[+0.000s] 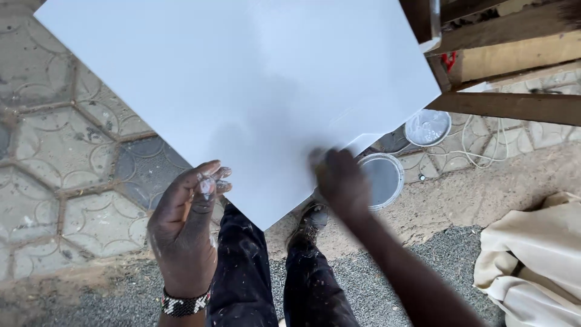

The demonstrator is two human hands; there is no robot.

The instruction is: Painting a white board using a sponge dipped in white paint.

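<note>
A large white painted board [242,79] fills the upper middle of the head view, tilted so one corner points down toward my legs. My left hand [184,227] grips its lower left edge, thumb on top, with paint on the fingers and a beaded wristband below. My right hand [340,181] is blurred and rests on the board's lower right edge; I cannot tell whether it holds something small against the surface.
Two round paint tins stand on the ground to the right, one [382,178] beside my right hand, one [427,127] farther back. Wooden beams [514,106] cross the upper right. A cream cloth [535,260] lies lower right. Patterned paving [66,175] is left.
</note>
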